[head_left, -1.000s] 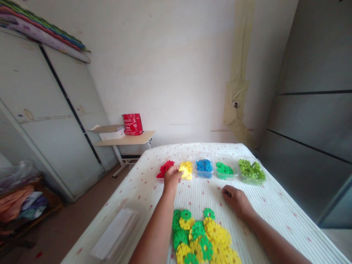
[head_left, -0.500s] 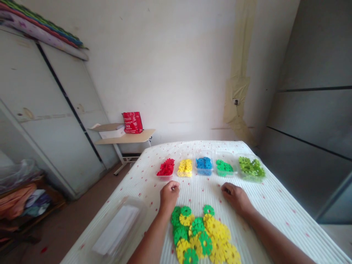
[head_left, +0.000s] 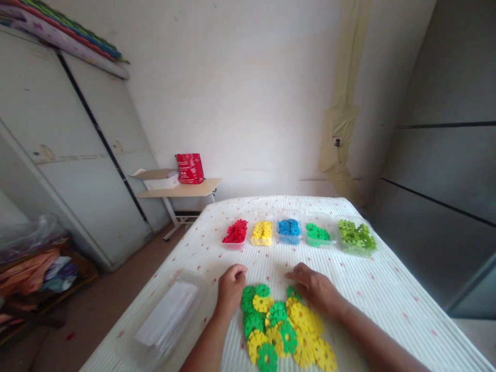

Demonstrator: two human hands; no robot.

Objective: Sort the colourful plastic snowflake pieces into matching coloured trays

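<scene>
A pile of green and yellow notched plastic discs lies near me on the cloth, with a yellow disc (head_left: 301,314) and a green disc (head_left: 288,337) among them. My left hand (head_left: 231,283) rests left of the pile's far end, its fingers curled in and nothing visible in them. Over the pile's far right side reaches my right hand (head_left: 315,288), index finger stretched forward. It partly covers a single green disc (head_left: 293,292); whether it touches the disc I cannot tell.
Beyond my hands stand clear boxes of red pieces (head_left: 235,232), yellow discs (head_left: 262,233), blue discs (head_left: 289,230), green discs (head_left: 318,235) and light green pieces (head_left: 356,236). A clear plastic container (head_left: 194,289) with white paper lies left. A red bag (head_left: 189,168) sits on a side table.
My right hand has moved left and nearer, over the green disc, with its index finger now stretched out. My left hand has shifted slightly left and nearer.
</scene>
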